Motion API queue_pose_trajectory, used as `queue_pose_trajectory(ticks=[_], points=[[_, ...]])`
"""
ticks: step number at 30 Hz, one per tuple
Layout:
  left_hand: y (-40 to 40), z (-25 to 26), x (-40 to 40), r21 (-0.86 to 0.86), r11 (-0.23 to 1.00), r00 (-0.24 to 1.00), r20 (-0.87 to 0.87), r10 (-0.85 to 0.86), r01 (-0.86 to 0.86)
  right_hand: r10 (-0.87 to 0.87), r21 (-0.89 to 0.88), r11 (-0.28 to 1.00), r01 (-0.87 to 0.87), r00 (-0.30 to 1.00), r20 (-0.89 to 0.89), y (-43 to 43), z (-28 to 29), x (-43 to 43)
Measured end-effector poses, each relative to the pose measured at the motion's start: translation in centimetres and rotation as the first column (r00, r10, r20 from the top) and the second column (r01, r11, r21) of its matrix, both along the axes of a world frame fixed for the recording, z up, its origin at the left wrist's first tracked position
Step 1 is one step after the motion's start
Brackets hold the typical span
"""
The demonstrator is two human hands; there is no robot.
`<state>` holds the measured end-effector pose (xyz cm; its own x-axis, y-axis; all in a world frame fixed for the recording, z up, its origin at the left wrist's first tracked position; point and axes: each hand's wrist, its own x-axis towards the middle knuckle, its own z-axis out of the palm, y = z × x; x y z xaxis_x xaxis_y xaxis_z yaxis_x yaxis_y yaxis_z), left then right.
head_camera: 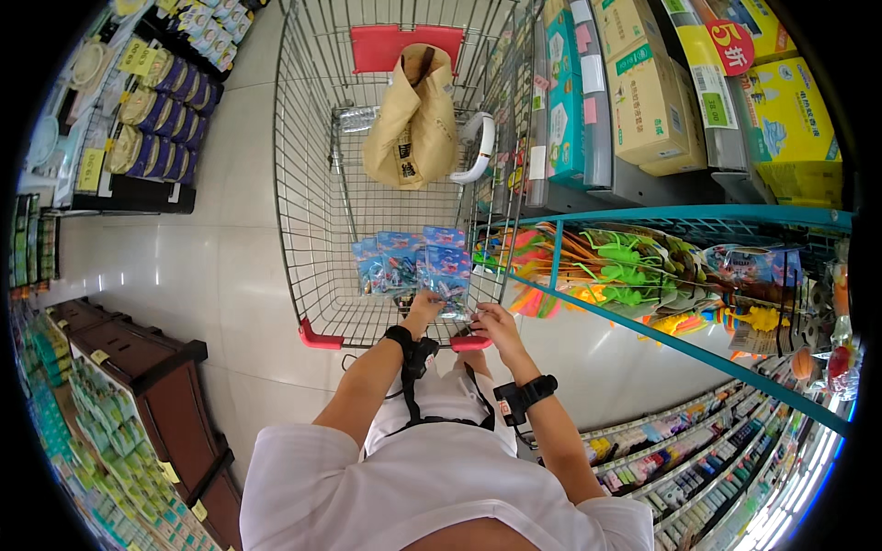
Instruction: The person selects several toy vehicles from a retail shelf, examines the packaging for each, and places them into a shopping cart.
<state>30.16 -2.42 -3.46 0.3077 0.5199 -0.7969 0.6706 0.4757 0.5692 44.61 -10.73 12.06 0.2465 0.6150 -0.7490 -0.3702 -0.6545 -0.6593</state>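
Note:
Several small plastic packets with blue header cards (398, 242) lie side by side at the near end of a wire shopping cart (293, 227). My left hand (425, 306) reaches over the cart's near rim and is at the lower edge of these packets; whether its fingers grip one cannot be made out. Just right of the rightmost packet (448, 265) is my right hand (490, 320), fingers bent, by the cart's red corner piece; its hold is unclear. Farther up in the cart are a tan paper bag (406, 131), a white curved device (482, 148) and a clear plastic package (358, 120).
A teal wire rack (661, 330) holding toys, including green plastic insects (617, 256), stands close on the right. Boxed goods fill the shelf (623, 182) beyond it. On the left are a display of purple-and-gold packs (162, 117) and a brown wooden stand (165, 406).

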Motion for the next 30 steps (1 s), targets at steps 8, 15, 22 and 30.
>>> queue_pose_trajectory(ticks=[8,15,22,30], points=[[0.3,-0.3,-1.3,-0.037,0.987,0.979,0.141,-0.147,0.154,0.006,0.032,0.999,-0.005,0.999,-0.043,-0.2,0.6,0.6],[0.3,2.7,-0.7,0.143,0.983,0.987,0.095,-0.127,0.112,0.003,0.086,0.996,-0.001,1.0,-0.023,-1.6,3.0,2.6],[2.4,9.7,0.0,0.144,0.954,0.895,0.404,0.187,-0.264,-0.157,0.325,0.937,0.129,0.986,0.062,-4.6,10.1,7.3],[0.2,30.9,5.7,0.324,0.901,0.754,0.657,0.004,-0.287,-0.354,0.739,0.666,0.1,0.915,0.195,-10.1,23.0,14.1]])
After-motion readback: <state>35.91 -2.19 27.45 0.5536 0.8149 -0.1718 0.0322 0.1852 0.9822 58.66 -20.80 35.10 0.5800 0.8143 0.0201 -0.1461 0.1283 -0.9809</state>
